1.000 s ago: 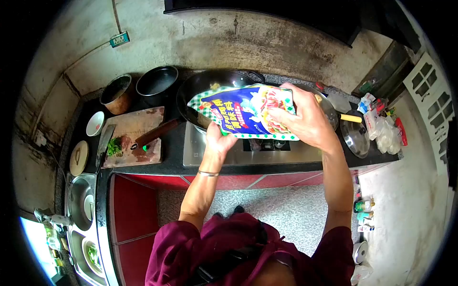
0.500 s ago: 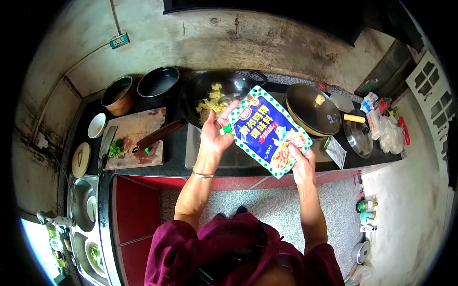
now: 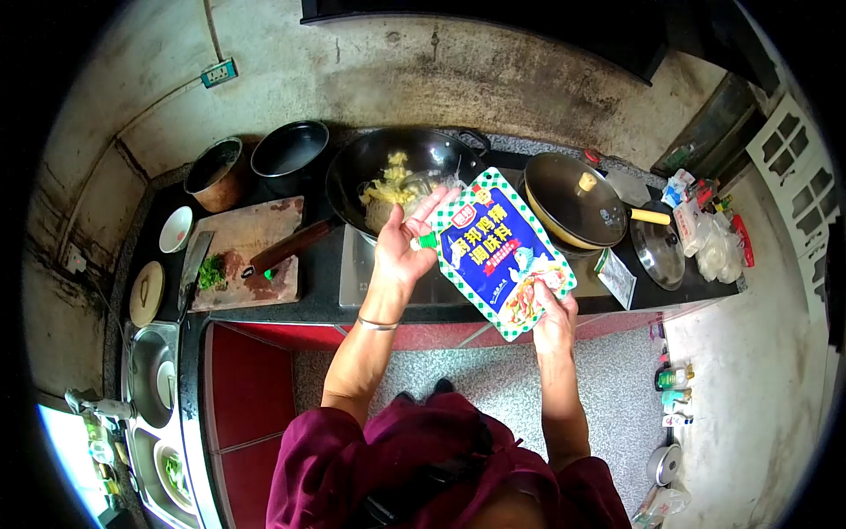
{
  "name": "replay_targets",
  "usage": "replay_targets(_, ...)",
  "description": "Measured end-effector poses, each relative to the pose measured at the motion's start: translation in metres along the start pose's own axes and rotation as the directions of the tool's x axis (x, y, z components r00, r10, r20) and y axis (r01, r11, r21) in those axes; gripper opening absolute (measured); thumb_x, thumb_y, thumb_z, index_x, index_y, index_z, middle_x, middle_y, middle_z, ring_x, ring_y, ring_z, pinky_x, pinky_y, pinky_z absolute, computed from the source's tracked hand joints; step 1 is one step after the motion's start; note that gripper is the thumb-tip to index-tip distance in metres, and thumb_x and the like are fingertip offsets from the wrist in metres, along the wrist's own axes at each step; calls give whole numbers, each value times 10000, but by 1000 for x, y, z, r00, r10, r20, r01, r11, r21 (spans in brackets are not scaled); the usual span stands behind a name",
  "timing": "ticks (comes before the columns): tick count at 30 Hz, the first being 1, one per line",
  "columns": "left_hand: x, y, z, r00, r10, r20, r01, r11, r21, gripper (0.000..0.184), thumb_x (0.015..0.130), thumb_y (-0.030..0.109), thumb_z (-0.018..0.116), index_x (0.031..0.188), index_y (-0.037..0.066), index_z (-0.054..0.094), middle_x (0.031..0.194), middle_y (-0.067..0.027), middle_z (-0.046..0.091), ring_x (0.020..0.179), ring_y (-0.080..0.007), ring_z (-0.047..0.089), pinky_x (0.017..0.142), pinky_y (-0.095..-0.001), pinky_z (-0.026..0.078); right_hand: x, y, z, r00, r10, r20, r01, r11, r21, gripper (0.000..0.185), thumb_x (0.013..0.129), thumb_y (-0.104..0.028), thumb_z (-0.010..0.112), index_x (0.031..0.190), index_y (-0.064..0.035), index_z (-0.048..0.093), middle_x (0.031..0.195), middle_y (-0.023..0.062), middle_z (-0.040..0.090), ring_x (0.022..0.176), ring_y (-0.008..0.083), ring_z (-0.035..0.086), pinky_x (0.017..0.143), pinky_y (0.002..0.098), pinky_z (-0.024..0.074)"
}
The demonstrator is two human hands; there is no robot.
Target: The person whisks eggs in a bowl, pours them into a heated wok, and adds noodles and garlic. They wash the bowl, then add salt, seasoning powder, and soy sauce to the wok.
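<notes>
My right hand (image 3: 555, 319) grips the lower right corner of a blue seasoning pouch (image 3: 500, 251) with a green-and-white checked border, thumb on its front. The pouch is tilted, and its green spout (image 3: 426, 240) points left at my left hand (image 3: 407, 251). That hand is open, palm up, fingers stretched toward the wok; whether anything lies in the palm is too small to tell. Behind it stands the black wok (image 3: 346, 176), holding yellowish-green pieces (image 3: 392, 183) and pale noodle-like strands. Its wooden handle (image 3: 291, 247) reaches over the cutting board (image 3: 264, 220).
A knife (image 3: 196, 264) and chopped greens (image 3: 211, 271) lie on the board. Two pots (image 3: 291, 148) and a white bowl (image 3: 177, 231) stand behind it. On the right are a lidded pan (image 3: 573, 198), a glass lid (image 3: 657, 251) and a small packet (image 3: 617, 275). Sinks (image 3: 154, 375) are at the left.
The pouch has tilted slightly and come a little lower, with my right hand moving left and down. My left hand stays open by the spout, slightly further right.
</notes>
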State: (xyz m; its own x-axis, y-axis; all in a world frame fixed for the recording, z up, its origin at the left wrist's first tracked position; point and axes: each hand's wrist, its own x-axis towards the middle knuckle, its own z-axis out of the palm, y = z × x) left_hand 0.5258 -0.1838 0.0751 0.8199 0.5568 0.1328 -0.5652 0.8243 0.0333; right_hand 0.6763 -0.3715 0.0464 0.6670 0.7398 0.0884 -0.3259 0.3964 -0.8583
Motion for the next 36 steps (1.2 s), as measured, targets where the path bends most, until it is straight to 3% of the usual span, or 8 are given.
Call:
replay_targets(12, -2, -4, -4, 999, -2, 35, 4, 998, -55, 792, 908, 543, 35, 1291, -71, 356, 1367, -202, 348, 1295, -363, 263, 1086, -475, 157, -3, -11, -1, 995, -93, 32, 94, 995, -41, 238, 859, -31, 556, 1093, 11, 546, 1041, 65, 608, 923, 129, 587, 828, 273, 464)
replay_targets(20, -2, -7, -8, 998, 21, -58, -21, 1000, 13, 773, 918, 523, 43, 1280, -74, 373, 1358, -203, 362, 1284, -361, 287, 1083, -466, 170, -1, -8, -7, 995, -95, 16, 96, 992, -82, 239, 861, -37, 555, 1096, 9, 549, 1027, 65, 615, 923, 132, 590, 827, 282, 472)
replay_targets(36, 7, -7, -6, 999, 7, -42, -8, 1000, -24, 784, 913, 525, 26, 1286, -84, 348, 1345, -220, 372, 1262, -361, 325, 1077, -453, 206, 5, 5, -18, 992, 79, -97, -64, 987, 148, 212, 855, -33, 563, 1061, 18, 570, 1036, 91, 614, 937, 160, 599, 831, 299, 488)
